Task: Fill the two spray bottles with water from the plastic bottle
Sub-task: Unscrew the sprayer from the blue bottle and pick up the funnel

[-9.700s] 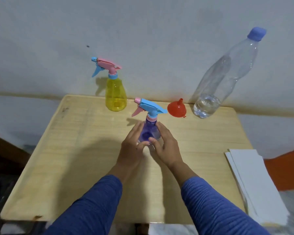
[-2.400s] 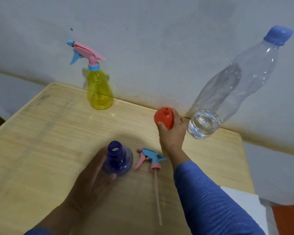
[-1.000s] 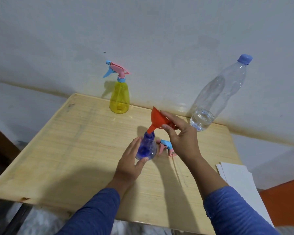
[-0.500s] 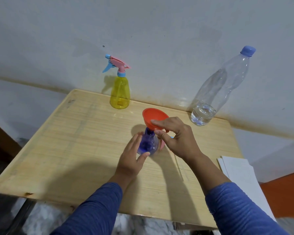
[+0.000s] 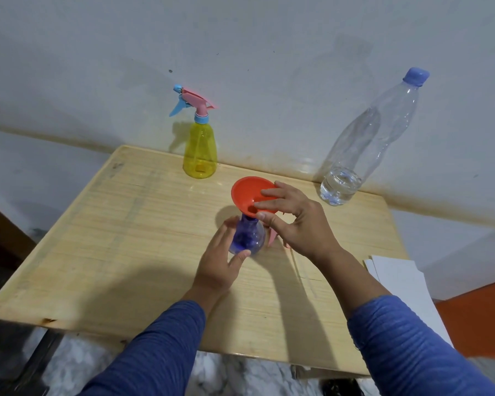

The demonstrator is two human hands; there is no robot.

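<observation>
Head view shows a wooden table [image 5: 112, 238] standing against a pale wall. Near its middle stands the purple spray bottle [image 5: 247, 238], upright and without its spray head. The left hand [image 5: 220, 261] holds this bottle from the left side: the fingers are curved around the body and the thumb lies at the lower front of it. An orange funnel [image 5: 247, 195] sits with its narrow end in the neck of the purple bottle, the wide mouth turned upward. The right hand [image 5: 295, 221] is at the funnel, with the thumb against the lower outside of the cone and the straighter fingers spread over the rim and the inside; it seems a light pinch on the funnel wall. Behind this hand a small pink part of the removed spray head [image 5: 272, 238] is visible on the table, just beside the purple bottle, and its thin tube [image 5: 296, 267] lies toward the near edge.

At the far edge of the table, near the wall, stands the yellow spray bottle [image 5: 199, 150] with the pink and blue spray head on it. Far right, well apart from it, the clear plastic bottle [image 5: 366, 144] stands with the blue cap on and a little water in the bottom. White sheets of paper [image 5: 397, 284] lie to the right of the table. Both arms wear blue sleeves.
</observation>
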